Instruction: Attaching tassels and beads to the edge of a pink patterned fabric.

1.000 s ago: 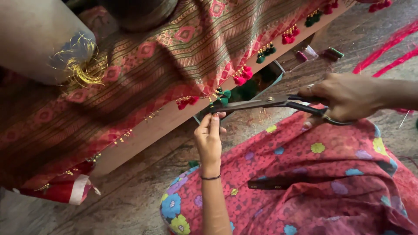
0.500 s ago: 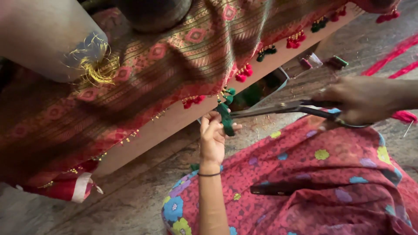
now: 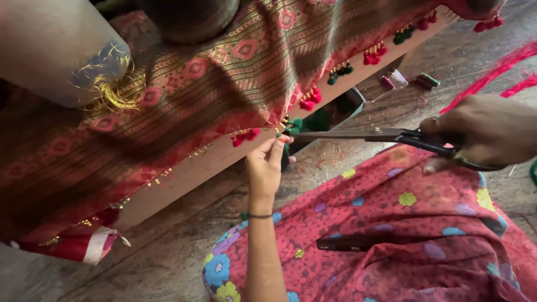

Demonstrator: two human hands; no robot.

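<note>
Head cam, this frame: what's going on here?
A person sits on the floor at a patterned red and gold fabric draped over a wooden board. The left hand pinches a green tassel hanging from the fabric's edge. The right hand holds large scissors, blades close together, tips right at that tassel. More red and green tassels hang along the same edge. Small thread spools lie on the floor behind.
</note>
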